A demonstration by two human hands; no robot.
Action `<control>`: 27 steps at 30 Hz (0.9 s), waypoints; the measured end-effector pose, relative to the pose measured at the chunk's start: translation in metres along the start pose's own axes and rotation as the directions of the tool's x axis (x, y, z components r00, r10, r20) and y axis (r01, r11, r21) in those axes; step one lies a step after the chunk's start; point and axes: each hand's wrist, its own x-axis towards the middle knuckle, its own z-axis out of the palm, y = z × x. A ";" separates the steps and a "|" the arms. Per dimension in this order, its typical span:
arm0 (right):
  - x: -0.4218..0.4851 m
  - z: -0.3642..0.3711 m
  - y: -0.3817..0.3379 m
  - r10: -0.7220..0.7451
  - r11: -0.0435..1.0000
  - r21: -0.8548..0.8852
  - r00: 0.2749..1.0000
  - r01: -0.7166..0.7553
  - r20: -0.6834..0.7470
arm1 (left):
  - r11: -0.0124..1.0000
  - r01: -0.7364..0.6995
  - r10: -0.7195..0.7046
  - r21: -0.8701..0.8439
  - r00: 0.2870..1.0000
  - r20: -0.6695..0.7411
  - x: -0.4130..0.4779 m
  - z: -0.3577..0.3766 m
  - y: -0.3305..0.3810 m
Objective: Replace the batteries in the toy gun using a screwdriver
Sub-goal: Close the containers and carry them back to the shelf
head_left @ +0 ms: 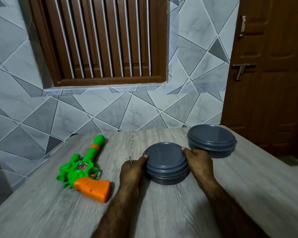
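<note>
A green toy gun [81, 166] with an orange grip lies flat on the grey wood-grain table [58, 212], barrel pointing away, left of my hands. My left hand [132, 170] presses against the left side of a small round grey lidded container [167, 163], thumb on the lid's rim. A thin metal screwdriver tip [130, 159] sticks up out of that same hand. My right hand [199, 160] grips the container's right side, thumb on the rim. The container's lid is on, so its contents are hidden.
A larger grey lidded container [212, 140] stands behind and to the right, close to my right hand. A tiled wall with a barred brown window [100, 40] rises behind the table. A brown door [268, 74] stands at the right, past the table's edge.
</note>
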 end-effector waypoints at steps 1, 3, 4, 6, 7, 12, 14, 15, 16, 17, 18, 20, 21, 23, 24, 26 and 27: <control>0.000 0.001 0.000 0.000 1.000 -0.001 1.000 0.000 -0.002 | 1.000 0.001 -0.001 0.010 1.000 -0.009 0.004 0.000 -0.002; 0.000 0.001 0.000 -0.003 1.000 0.010 1.000 0.003 -0.008 | 1.000 0.003 -0.003 0.015 1.000 -0.024 0.009 0.000 -0.006; 0.001 0.001 0.000 -0.001 1.000 0.015 1.000 0.001 -0.005 | 1.000 -0.002 0.003 0.023 0.999 -0.032 0.011 0.001 -0.008; 0.003 0.002 0.002 0.011 0.999 0.030 1.000 -0.011 0.014 | 0.999 -0.014 0.016 0.045 0.999 -0.045 0.012 0.002 -0.009; 0.004 0.003 0.003 0.016 0.999 0.047 1.000 -0.017 0.027 | 0.999 -0.018 0.020 0.048 0.999 -0.047 0.012 0.002 -0.009; 0.009 0.005 0.007 0.092 0.972 0.212 0.993 -0.106 0.071 | 1.000 0.003 -0.002 0.028 0.999 -0.033 0.009 0.002 -0.006; 0.011 0.006 0.008 0.144 0.936 0.308 0.984 -0.169 0.103 | 1.000 0.023 -0.022 0.009 0.999 -0.022 0.011 0.002 -0.006; 0.011 0.006 0.009 0.170 0.916 0.346 0.978 -0.203 0.124 | 0.999 0.038 -0.038 0.005 0.999 -0.017 0.011 0.002 -0.006; 0.011 0.006 0.009 0.191 0.901 0.367 0.971 -0.232 0.143 | 0.999 0.055 -0.054 0.004 0.998 -0.007 0.011 0.001 -0.005; 0.011 0.006 0.009 0.207 0.891 0.376 0.965 -0.254 0.162 | 0.998 0.071 -0.071 0.004 0.998 -0.001 0.011 0.001 -0.003; 0.011 0.005 0.009 0.216 0.883 0.384 0.961 -0.268 0.174 | 0.996 0.085 -0.085 0.001 0.996 0.011 0.011 0.001 -0.002; 0.012 0.005 0.008 0.224 0.873 0.399 0.957 -0.281 0.183 | 0.993 0.121 -0.121 -0.012 0.992 0.036 0.010 0.000 0.002; 0.012 0.004 0.008 0.228 0.870 0.403 0.956 -0.285 0.183 | 0.990 0.142 -0.141 -0.020 0.989 0.040 0.008 0.001 0.003; 0.014 0.005 0.009 0.235 0.868 0.404 0.955 -0.289 0.180 | 0.985 0.168 -0.167 -0.033 0.985 0.040 0.010 0.001 0.003; 0.014 0.006 0.010 0.238 0.867 0.405 0.955 -0.290 0.175 | 0.985 0.172 -0.171 -0.031 0.985 0.037 0.012 0.000 0.003; 0.016 0.007 0.011 0.242 0.865 0.411 0.957 -0.289 0.162 | 0.983 0.181 -0.181 -0.007 0.983 0.031 0.015 0.000 0.002; 0.016 0.007 0.012 0.243 0.864 0.414 0.957 -0.287 0.158 | 0.983 0.182 -0.182 0.000 0.983 0.034 0.015 0.000 0.003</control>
